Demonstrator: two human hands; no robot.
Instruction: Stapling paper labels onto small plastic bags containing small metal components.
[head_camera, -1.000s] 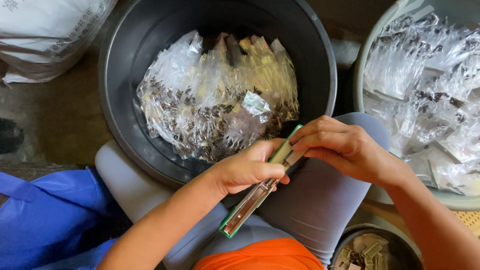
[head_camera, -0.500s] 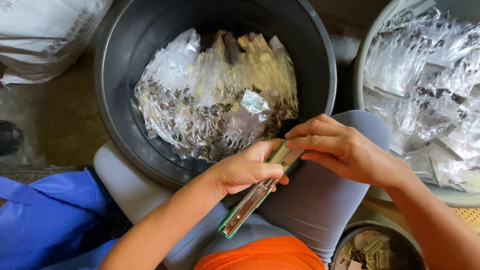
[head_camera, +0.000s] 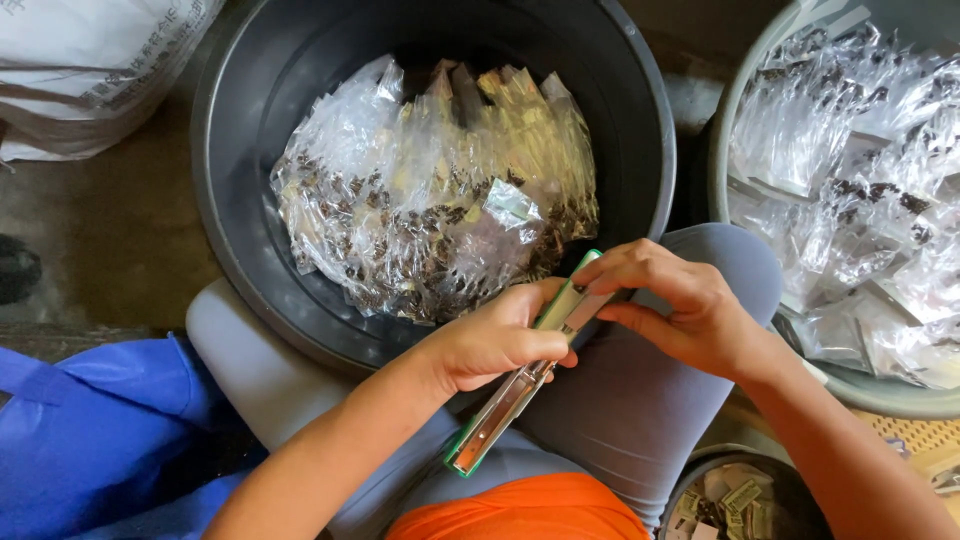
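Left hand is wrapped closed around the body of a green stapler, held over the lap, its tail end pointing down toward the orange shirt. Right hand pinches the stapler's front end with curled fingertips; what lies between them cannot be told. Black tub of filled clear packets sits just ahead of the knees; grey tub with more packets to the right. Risk, as judged: fingertips sit close to the stapler mouth, so a premature squeeze could nip skin; a loose grip could drop the stapler into the tub
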